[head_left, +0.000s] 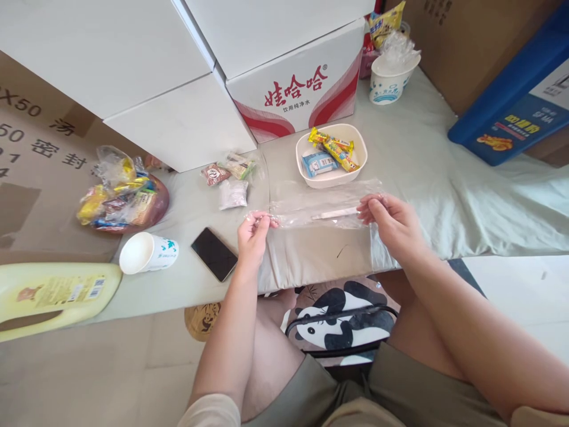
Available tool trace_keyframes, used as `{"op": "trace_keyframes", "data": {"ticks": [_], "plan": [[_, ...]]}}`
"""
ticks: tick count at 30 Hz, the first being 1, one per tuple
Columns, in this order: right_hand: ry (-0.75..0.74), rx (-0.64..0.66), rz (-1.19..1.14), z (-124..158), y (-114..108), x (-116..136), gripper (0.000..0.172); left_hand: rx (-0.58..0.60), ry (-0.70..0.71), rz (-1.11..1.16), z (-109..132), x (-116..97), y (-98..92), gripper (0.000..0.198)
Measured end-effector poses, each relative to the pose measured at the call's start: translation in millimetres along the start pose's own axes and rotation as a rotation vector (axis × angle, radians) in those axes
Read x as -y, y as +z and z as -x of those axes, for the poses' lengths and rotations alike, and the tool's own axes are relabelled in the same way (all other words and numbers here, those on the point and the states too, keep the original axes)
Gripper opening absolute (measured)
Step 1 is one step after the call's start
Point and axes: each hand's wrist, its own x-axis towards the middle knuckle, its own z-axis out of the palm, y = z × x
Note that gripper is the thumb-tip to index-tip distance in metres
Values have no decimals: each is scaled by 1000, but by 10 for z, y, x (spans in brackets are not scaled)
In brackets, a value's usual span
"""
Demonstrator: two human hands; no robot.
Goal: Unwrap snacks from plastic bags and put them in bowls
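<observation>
A clear plastic bag (317,209) lies stretched across the pale cloth-covered surface (427,172) in front of me. My left hand (252,234) pinches its left end, fingers closed. At the bag's right end my right hand (390,222) grips the edge, fingers curled on the plastic. Just behind the bag stands a white bowl (306,173) holding a blue packet (318,162) and yellow wrapped snacks (334,147).
A black phone (214,254) and a tipped paper cup (146,253) lie left of my hand. Further left are a bag of snacks (121,196) and a yellow bottle (53,296). Small packets (231,178), white boxes (293,89), another cup (391,77) and a blue box (511,112) stand behind.
</observation>
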Motion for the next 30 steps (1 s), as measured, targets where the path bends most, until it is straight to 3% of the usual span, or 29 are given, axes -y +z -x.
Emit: {"op": "trace_keyframes", "data": {"ticks": [5, 12, 16, 19, 20, 23, 26, 30], "plan": [[60, 56, 202, 5, -20, -18, 32, -41, -227, -97, -18, 28, 37, 32], [-87, 6, 642, -18, -73, -110, 30, -9, -226, -367, -52, 137, 78, 18], [-117, -10, 805, -14, -71, -120, 36, -33, -62, -577, -104, 175, 101, 17], [-189, -33, 910, -7, -67, -118, 45, -134, 154, -718, -152, 215, 117, 10], [-222, -26, 934, -5, -66, -123, 49, -157, 204, -740, -165, 233, 122, 17], [-315, 31, 972, 15, -66, -165, 58, -112, 204, -757, -192, 289, 132, 41], [-393, 140, 989, 84, -77, -214, 68, 4, 116, -681, -195, 310, 138, 47], [-488, 444, 992, 241, -103, -191, 79, 67, 36, -508, -174, 248, 140, 45]]}}
